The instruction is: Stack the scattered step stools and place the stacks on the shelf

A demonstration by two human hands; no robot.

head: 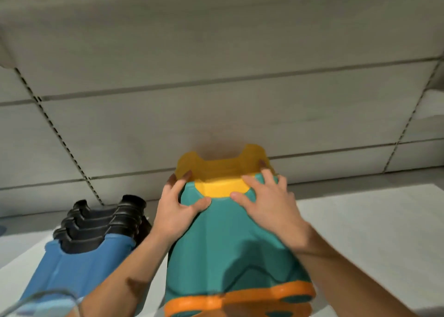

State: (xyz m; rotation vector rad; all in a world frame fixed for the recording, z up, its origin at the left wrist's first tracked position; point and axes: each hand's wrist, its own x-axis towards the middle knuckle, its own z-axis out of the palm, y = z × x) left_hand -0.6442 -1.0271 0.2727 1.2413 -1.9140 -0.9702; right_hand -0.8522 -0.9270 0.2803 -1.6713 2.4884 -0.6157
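A teal step stool [230, 244] with an orange top rim lies on its side on the white shelf [374, 232], its legs pointing at the back wall. A yellow stool [216, 170] is nested inside it and sticks out at the far end. My left hand [177, 208] grips the teal stool's left leg edge, fingers curled over the yellow one. My right hand [269, 201] rests spread on the teal stool's right leg edge. To the left lies a second stack: a blue stool [79, 268] with several black stools [105, 220] nested in it.
The shelf's grey panelled back wall [216, 100] stands just beyond the stools, with slotted uprights at left and right. Bare white shelf surface stretches to the right of the teal stack. A blurred pale object shows at the bottom left corner.
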